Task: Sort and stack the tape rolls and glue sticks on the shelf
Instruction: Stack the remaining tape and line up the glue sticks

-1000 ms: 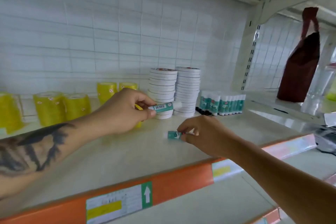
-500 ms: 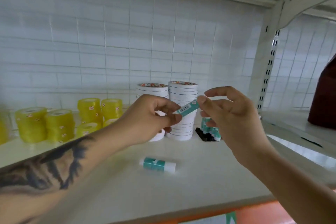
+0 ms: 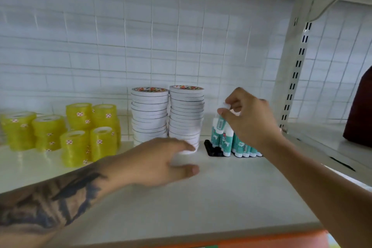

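While the right hand [image 3: 249,121] pinches a small teal-and-white glue stick [image 3: 220,124] by its white cap end between thumb and fingertips, the stick hangs nearly upright just above the row of standing teal-and-white glue sticks [image 3: 237,145] at the back of the white shelf [image 3: 201,207]. That row, taken as the landmark, stands on a low black plastic holder [image 3: 213,150] whose front left corner juts out bare. The right wrist is bent downward, knuckles toward the camera, and the forearm rises from the lower right corner across the shelf's front edge.

Just left of the row stand two tall stacks of thin white tape rolls [image 3: 169,119], side by side and touching or nearly so. In front of those stacks and left of the row, the left hand [image 3: 161,163] is spread loose and empty, palm down, fingers reaching toward the foot of the nearer stack; whether the fingertips touch it cannot be told through the blur. Its tattooed forearm [image 3: 56,203] stretches in from the lower left.

Farther left of the row, beyond the white stacks, stand several short stacks of translucent yellow tape rolls [image 3: 80,133]. Behind the row runs a white wire-grid back panel [image 3: 141,36], and to its right a white slotted upright post [image 3: 291,78].
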`<action>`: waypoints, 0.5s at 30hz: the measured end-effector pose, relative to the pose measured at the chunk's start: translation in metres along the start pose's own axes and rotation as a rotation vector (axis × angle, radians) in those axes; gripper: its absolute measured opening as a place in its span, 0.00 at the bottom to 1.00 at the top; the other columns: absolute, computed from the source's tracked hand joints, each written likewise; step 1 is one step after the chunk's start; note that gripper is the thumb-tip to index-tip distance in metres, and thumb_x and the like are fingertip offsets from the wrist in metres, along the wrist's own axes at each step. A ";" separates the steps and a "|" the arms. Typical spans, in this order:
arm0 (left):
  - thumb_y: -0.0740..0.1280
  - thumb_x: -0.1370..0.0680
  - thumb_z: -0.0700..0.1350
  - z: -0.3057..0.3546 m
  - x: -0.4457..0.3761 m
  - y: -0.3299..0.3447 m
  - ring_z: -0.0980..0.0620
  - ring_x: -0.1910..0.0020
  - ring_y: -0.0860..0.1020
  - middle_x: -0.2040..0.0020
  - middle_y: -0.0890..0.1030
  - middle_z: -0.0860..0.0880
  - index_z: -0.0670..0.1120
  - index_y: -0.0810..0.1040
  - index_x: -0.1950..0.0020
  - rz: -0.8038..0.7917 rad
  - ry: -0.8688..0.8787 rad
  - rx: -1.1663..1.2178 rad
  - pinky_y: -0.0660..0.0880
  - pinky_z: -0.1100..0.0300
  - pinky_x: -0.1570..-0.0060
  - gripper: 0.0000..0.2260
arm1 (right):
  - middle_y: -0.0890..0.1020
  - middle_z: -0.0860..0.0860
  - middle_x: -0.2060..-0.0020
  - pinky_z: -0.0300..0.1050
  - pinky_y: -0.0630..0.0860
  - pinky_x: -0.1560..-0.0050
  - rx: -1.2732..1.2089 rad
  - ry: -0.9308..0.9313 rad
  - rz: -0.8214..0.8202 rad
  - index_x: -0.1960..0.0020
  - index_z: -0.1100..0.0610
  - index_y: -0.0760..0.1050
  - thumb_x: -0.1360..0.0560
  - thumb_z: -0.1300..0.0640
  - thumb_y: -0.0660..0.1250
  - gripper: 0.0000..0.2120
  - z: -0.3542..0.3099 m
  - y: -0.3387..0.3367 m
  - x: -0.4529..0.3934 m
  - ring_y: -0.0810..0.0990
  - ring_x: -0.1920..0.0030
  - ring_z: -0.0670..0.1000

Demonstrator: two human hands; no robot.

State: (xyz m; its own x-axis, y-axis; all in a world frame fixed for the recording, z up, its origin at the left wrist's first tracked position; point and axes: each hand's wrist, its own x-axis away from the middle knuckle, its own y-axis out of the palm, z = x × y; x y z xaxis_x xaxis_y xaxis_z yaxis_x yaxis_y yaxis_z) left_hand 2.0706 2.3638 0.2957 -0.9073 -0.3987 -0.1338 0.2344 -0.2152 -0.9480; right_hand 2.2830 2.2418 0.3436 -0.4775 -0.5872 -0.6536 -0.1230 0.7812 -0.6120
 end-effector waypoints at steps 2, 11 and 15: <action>0.52 0.26 0.77 -0.003 0.009 0.006 0.59 0.24 0.66 0.23 0.66 0.63 0.61 0.61 0.20 -0.121 -0.006 -0.198 0.64 0.56 0.25 0.38 | 0.80 0.39 0.57 0.53 0.79 0.46 0.137 -0.031 -0.085 0.48 0.47 0.75 0.23 0.46 0.72 0.09 0.015 0.010 -0.003 0.81 0.49 0.53; 0.46 0.24 0.76 -0.007 0.014 0.019 0.59 0.19 0.51 0.17 0.53 0.62 0.64 0.49 0.18 -0.118 -0.034 -0.234 0.50 0.55 0.21 0.37 | 0.84 0.50 0.50 0.48 0.73 0.45 0.327 -0.089 -0.147 0.43 0.51 0.80 0.22 0.48 0.70 0.10 0.033 0.041 0.002 0.78 0.47 0.56; 0.46 0.24 0.75 -0.004 0.014 0.018 0.58 0.18 0.49 0.17 0.50 0.61 0.65 0.46 0.18 -0.147 -0.036 -0.222 0.48 0.56 0.21 0.36 | 0.84 0.52 0.48 0.51 0.78 0.44 0.288 -0.009 -0.145 0.42 0.49 0.81 0.21 0.48 0.68 0.10 0.036 0.043 0.002 0.79 0.45 0.57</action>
State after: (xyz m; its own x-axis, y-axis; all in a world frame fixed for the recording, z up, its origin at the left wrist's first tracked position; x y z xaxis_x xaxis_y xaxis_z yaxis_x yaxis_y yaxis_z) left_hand 2.0604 2.3581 0.2752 -0.9118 -0.4104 0.0163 0.0155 -0.0740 -0.9971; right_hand 2.3085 2.2668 0.2999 -0.4654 -0.6908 -0.5533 0.0625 0.5979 -0.7991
